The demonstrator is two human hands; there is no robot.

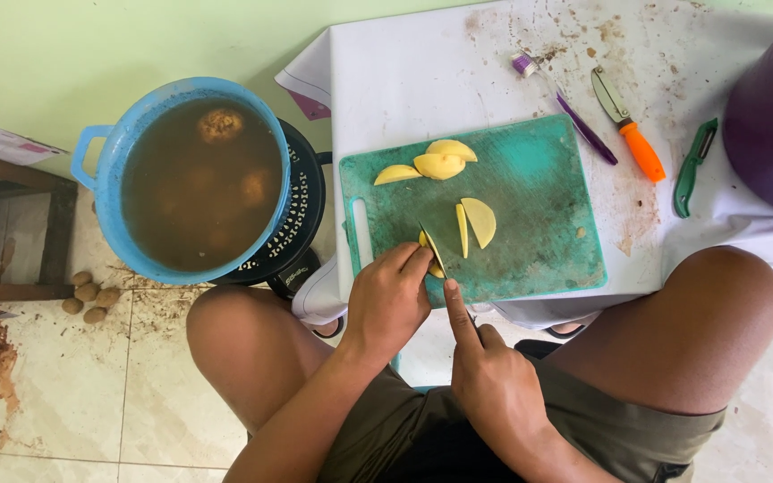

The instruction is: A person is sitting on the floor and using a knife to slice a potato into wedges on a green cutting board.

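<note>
Potato piece (436, 266) — left hand (388, 300), knife (433, 248)

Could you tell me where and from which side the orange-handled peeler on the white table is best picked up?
Judging by its pose, take the orange-handled peeler by its orange handle, coming from the lower right: that end points toward the table edge, while the metal blade points away.

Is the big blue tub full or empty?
Nearly full. The blue tub holds murky brown water almost up to its rim, with a few potatoes showing in it.
</note>
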